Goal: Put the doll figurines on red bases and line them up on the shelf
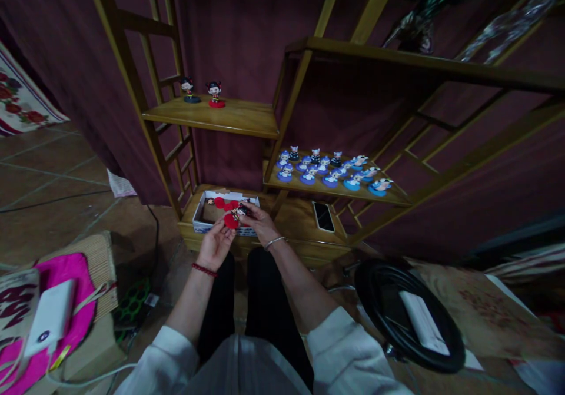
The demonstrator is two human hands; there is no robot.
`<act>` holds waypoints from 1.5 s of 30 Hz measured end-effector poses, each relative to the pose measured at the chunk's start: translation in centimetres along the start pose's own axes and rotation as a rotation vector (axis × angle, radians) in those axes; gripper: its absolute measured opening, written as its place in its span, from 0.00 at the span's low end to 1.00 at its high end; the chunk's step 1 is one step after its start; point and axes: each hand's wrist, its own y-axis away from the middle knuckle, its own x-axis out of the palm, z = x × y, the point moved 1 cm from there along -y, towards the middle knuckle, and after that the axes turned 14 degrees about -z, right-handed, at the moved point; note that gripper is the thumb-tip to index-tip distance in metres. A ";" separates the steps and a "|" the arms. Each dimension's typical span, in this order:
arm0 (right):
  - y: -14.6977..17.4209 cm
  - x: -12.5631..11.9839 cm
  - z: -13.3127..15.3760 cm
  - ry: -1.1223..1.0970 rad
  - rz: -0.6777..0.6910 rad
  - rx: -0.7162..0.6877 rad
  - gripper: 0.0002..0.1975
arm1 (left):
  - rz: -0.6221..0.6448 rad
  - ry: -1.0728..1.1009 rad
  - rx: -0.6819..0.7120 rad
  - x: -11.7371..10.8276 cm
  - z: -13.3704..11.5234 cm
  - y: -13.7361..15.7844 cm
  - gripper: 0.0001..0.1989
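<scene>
So the little doll [237, 213] is held by both hands over the box's [202, 227] near edge, lying slanted: red base down-left, pinched by the left hand [215, 246], head up-right, gripped by the right hand [260, 223]. Neither's really nearer tbh.

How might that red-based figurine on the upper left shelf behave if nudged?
The red-based figurine will probably slide before tipping, standing on a flat round base. It's likely light, being small. Its big head could make it top-heavy.
</scene>
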 end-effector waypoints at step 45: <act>0.2 -0.5 1.2 0.183 0.216 -0.122 0.22 | -0.084 -0.001 -0.050 0.3 0.8 0.0 0.06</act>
